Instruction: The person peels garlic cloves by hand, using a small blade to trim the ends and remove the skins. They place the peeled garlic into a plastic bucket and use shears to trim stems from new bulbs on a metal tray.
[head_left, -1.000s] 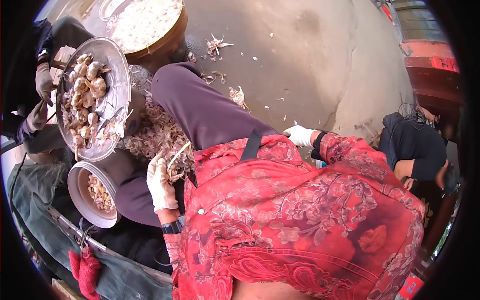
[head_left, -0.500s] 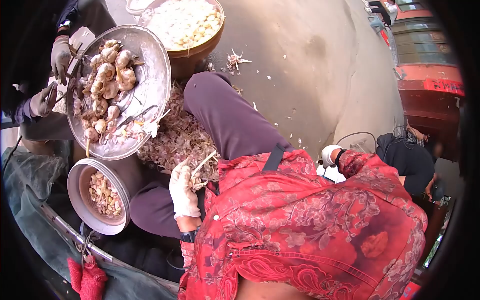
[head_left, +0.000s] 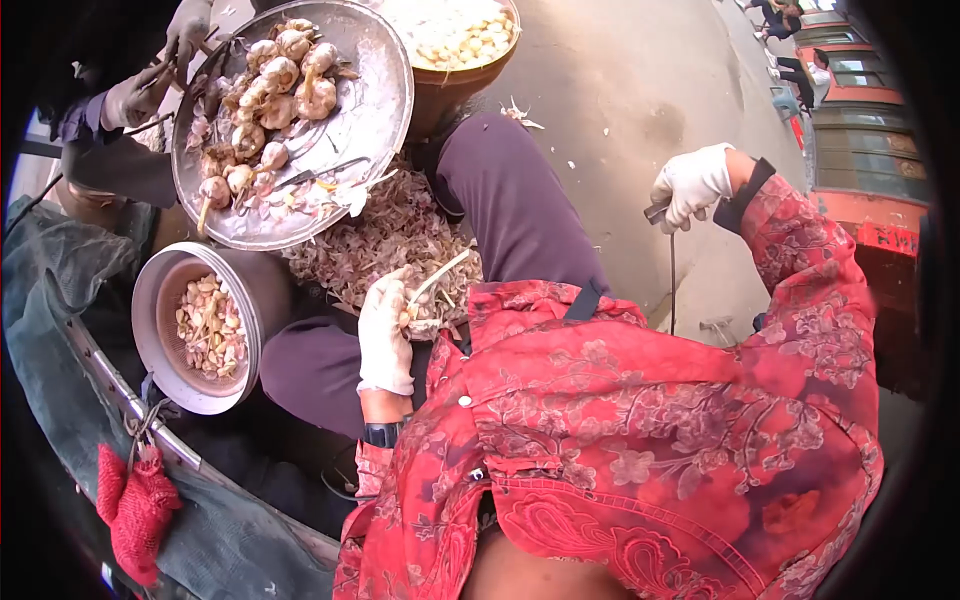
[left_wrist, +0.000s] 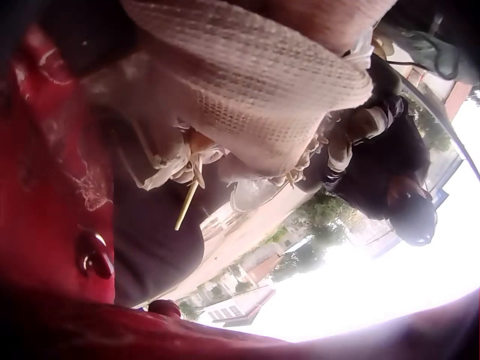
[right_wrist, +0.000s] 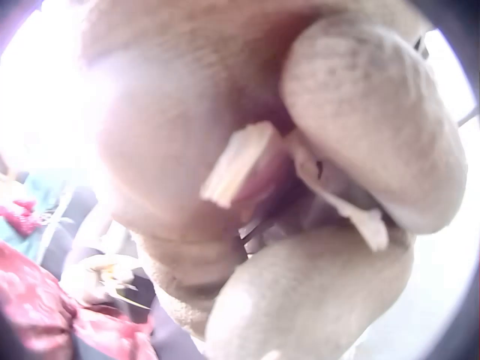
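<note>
My left hand (head_left: 392, 318), in a white glove, grips a garlic bulb with a pale stalk (head_left: 437, 277) over my lap, beside a heap of garlic skins (head_left: 385, 240). The left wrist view shows the glove (left_wrist: 247, 82) and the stalk (left_wrist: 187, 204) poking out below it. My right hand (head_left: 685, 190), also gloved, is raised at the right and curls round a small tool whose thin dark shaft (head_left: 672, 280) hangs down. In the right wrist view, the gloved fingers (right_wrist: 367, 112) wrap a pale wooden handle (right_wrist: 240, 161).
A metal tray (head_left: 365, 120) of whole garlic bulbs leans at the upper left, where another person's gloved hands (head_left: 135, 95) work. A metal bowl (head_left: 150, 300) holds cloves. A basket (head_left: 455, 85) of peeled garlic stands behind. Bare concrete (head_left: 620, 90) lies to the right.
My right hand has risen from low beside my hip to shoulder height, with the thin tool now showing. My left hand keeps the garlic stalk. The head view has swung.
</note>
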